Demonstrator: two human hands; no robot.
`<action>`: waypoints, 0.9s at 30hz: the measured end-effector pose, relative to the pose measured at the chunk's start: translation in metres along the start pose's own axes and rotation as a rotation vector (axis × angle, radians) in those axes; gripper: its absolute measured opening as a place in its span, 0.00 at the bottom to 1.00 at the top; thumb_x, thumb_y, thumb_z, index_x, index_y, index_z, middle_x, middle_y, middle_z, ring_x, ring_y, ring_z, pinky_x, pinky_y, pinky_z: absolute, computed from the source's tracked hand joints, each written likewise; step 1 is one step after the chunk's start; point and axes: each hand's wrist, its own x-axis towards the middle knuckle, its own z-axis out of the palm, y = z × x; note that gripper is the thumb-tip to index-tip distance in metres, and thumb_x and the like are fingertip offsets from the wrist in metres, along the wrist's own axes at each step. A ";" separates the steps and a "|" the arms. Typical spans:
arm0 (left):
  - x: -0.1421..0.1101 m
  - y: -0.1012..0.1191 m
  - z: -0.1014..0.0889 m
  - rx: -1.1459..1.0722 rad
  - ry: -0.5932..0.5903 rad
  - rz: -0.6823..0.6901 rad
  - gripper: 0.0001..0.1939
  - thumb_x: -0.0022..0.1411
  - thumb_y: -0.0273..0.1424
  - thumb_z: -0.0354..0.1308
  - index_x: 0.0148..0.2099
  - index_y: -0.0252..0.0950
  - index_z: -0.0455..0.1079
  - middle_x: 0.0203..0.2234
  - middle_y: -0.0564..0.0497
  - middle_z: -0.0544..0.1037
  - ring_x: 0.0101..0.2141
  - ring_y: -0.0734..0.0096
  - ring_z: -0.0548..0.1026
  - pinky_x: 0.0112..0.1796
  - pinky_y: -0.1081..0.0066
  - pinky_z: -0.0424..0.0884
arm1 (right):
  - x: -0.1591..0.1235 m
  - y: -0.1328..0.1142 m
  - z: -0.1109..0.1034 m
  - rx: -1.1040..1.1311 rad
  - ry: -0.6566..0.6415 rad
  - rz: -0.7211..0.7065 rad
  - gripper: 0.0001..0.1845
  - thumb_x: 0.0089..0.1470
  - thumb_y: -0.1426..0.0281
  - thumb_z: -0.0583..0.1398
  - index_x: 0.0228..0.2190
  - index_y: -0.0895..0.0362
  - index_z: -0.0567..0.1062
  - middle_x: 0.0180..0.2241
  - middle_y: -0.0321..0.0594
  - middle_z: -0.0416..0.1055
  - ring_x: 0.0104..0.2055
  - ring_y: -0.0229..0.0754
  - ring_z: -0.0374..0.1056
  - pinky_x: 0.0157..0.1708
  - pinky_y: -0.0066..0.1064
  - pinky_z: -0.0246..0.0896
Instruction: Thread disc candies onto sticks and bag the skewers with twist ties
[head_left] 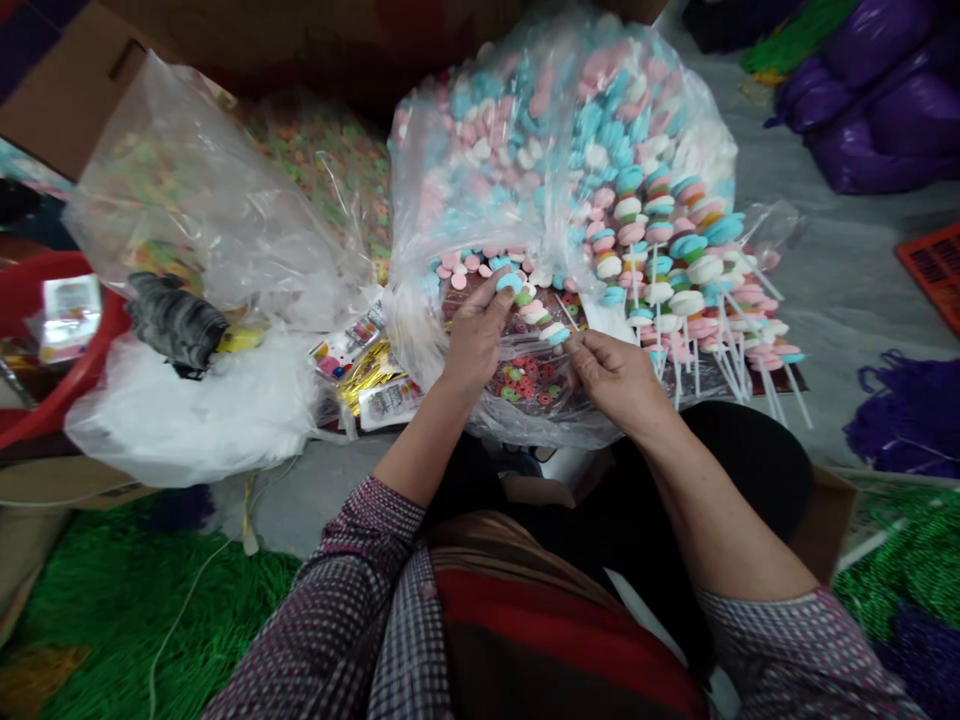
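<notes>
My left hand (478, 340) pinches a round blue candy (510, 283) at the upper end of a partly filled candy skewer (534, 311). White, pink, green and blue discs sit along that skewer. Its lower end is between the fingers of my right hand (611, 378), which hide the stick. Beneath both hands, small red and green candy rings (525, 380) lie on a plastic-covered surface. Loose pink, white and blue discs (469, 265) spill from the mouth of a large clear bag (487, 170) just beyond my left fingers.
Finished-looking candy skewers (694, 265) are piled to the right, white sticks pointing toward me. Leftward are a bag of small orange and green candies (322, 190), white plastic bags (195, 410), printed packets with gold ties (367, 375) and a red basin (112, 320). An orange crate (934, 265) stands far right.
</notes>
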 end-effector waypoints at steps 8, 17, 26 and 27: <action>-0.008 0.005 -0.008 0.381 0.043 0.165 0.17 0.72 0.39 0.57 0.59 0.47 0.77 0.56 0.51 0.82 0.60 0.66 0.76 0.62 0.61 0.70 | -0.002 -0.007 0.001 -0.008 0.031 0.056 0.22 0.65 0.61 0.55 0.20 0.52 0.67 0.17 0.35 0.69 0.22 0.39 0.63 0.29 0.33 0.56; -0.008 -0.010 -0.005 0.448 0.141 0.301 0.28 0.73 0.53 0.50 0.57 0.40 0.78 0.47 0.46 0.86 0.51 0.62 0.81 0.57 0.61 0.75 | 0.000 -0.017 0.025 -0.073 0.035 0.090 0.18 0.68 0.68 0.52 0.23 0.51 0.61 0.19 0.35 0.68 0.25 0.41 0.65 0.33 0.31 0.57; -0.003 -0.009 -0.018 0.424 0.246 0.396 0.31 0.71 0.57 0.49 0.58 0.40 0.77 0.57 0.44 0.82 0.59 0.62 0.78 0.63 0.61 0.71 | 0.004 -0.010 0.011 0.027 -0.226 0.015 0.12 0.65 0.72 0.55 0.28 0.55 0.72 0.23 0.33 0.73 0.29 0.38 0.68 0.36 0.28 0.60; -0.003 -0.009 -0.018 0.424 0.245 0.405 0.32 0.71 0.57 0.49 0.60 0.40 0.76 0.58 0.44 0.81 0.60 0.61 0.77 0.63 0.61 0.71 | 0.003 -0.010 0.005 0.027 -0.225 0.025 0.14 0.65 0.70 0.54 0.26 0.55 0.71 0.22 0.32 0.71 0.27 0.37 0.67 0.35 0.28 0.60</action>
